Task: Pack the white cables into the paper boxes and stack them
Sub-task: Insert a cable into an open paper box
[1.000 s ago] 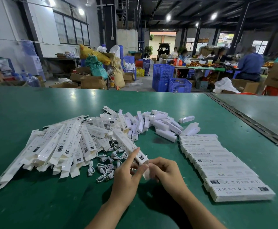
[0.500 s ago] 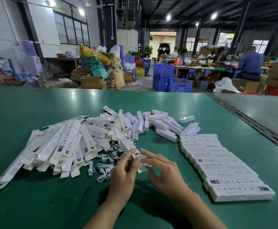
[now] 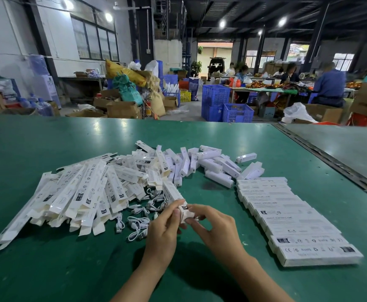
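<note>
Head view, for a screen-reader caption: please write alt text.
Two bare hands hold one narrow white paper box above a green table: the left hand grips it, the right hand pinches its near end. Left: heaped flat white boxes and loose white cables; right: a row of closed white boxes.

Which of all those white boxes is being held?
The box between the left hand and right hand, pinched at its near end. Every other one lies untouched in the loose pile or the neat row.
</note>
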Demonstrator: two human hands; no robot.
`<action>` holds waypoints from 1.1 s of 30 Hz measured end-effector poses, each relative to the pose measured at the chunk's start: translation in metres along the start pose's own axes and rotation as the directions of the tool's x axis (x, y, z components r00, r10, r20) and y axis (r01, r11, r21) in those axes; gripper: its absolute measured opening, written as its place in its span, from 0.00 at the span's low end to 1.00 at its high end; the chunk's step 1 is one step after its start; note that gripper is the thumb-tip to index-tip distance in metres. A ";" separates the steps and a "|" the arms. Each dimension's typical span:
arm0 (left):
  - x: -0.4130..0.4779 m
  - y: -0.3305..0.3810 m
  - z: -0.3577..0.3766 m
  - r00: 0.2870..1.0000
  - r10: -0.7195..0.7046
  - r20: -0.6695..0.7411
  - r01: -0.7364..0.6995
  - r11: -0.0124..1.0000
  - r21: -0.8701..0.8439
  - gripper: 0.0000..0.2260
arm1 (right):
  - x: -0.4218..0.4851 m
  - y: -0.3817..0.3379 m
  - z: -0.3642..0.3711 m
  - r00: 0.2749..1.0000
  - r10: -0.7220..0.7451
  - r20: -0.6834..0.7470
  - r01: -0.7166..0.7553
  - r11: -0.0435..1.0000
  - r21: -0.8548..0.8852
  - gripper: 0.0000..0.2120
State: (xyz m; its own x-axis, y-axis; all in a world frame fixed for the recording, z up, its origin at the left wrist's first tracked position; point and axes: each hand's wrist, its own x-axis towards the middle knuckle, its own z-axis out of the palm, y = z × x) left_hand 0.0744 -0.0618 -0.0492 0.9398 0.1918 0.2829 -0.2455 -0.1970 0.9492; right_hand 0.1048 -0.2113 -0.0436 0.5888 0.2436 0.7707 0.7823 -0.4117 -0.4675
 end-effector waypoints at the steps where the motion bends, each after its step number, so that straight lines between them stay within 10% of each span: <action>1: 0.000 0.000 0.000 1.000 0.002 0.002 -0.002 1.000 0.000 0.14 | 0.000 0.001 0.000 1.000 -0.016 -0.004 0.016 1.000 0.009 0.10; 33: 0.002 -0.006 0.000 0.999 0.038 -0.005 -0.038 0.999 0.003 0.14 | 0.001 -0.001 -0.001 1.000 0.019 -0.003 -0.019 0.996 0.084 0.03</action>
State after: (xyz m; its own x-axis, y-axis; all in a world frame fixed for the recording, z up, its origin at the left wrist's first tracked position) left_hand 0.0778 -0.0603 -0.0547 0.9287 0.1889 0.3192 -0.2802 -0.2067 0.9374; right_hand 0.1043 -0.2119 -0.0423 0.6031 0.2328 0.7629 0.7853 -0.3411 -0.5167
